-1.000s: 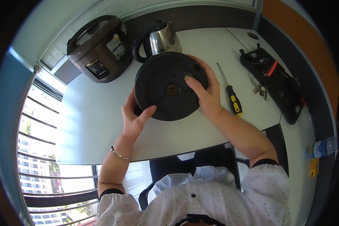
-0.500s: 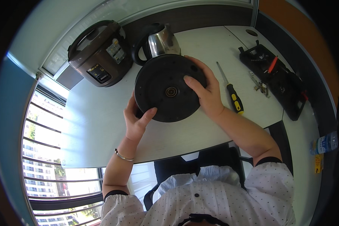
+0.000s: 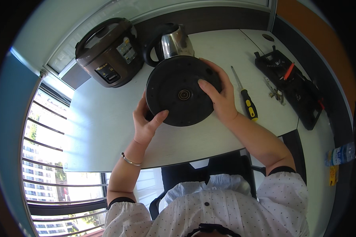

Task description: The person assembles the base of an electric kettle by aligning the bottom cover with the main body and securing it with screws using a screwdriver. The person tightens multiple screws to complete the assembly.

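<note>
Between both my hands, a round black kettle base [image 3: 178, 112] is held up over the table, its flat face toward me. Small brass-coloured rings sit at its centre. My left hand [image 3: 146, 122] grips the lower left rim, thumb on the face and fingers behind. On the right edge, my right hand [image 3: 221, 91] is closed round the rim, with its thumb across the face. Just behind rises a steel kettle [image 3: 178, 43] with a black handle and lid; the disc hides its lower part, so I cannot tell whether they touch.
A brown rice cooker [image 3: 110, 53] stands at the back left. Right of my hands lies a black and yellow screwdriver [image 3: 248, 103]. Beyond it are small metal parts [image 3: 275, 91] and an open black tool case [image 3: 290, 85]. A water bottle [image 3: 340, 154] lies at the far right.
The whole view has shifted slightly, with the things on the table a little farther right. Both hands keep the same hold on the black kettle base.
</note>
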`<action>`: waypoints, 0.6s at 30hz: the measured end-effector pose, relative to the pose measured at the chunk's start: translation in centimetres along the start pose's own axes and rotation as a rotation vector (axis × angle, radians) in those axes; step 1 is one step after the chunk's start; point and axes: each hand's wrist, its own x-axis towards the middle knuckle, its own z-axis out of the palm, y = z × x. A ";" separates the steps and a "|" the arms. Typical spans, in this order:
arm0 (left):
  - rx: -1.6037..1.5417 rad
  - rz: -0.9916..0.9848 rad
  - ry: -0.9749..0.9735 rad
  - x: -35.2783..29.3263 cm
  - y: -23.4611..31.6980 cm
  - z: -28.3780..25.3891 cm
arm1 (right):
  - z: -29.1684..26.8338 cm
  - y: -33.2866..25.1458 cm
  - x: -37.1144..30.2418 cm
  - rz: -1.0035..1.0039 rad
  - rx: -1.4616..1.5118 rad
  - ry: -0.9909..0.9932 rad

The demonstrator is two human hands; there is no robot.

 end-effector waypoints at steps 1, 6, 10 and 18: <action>-0.003 0.001 -0.001 0.0 0.0 0.0 | 0.0 0.1 0.0 0.001 -0.004 -0.003; -0.006 -0.001 0.004 0.1 0.1 0.0 | -0.1 0.2 0.0 0.004 0.005 -0.014; 0.003 -0.009 0.012 0.1 0.0 -0.1 | -0.1 0.3 0.0 0.010 0.016 -0.025; 0.009 0.001 0.032 -0.1 0.1 0.2 | -0.1 0.1 -0.1 0.004 -0.012 -0.052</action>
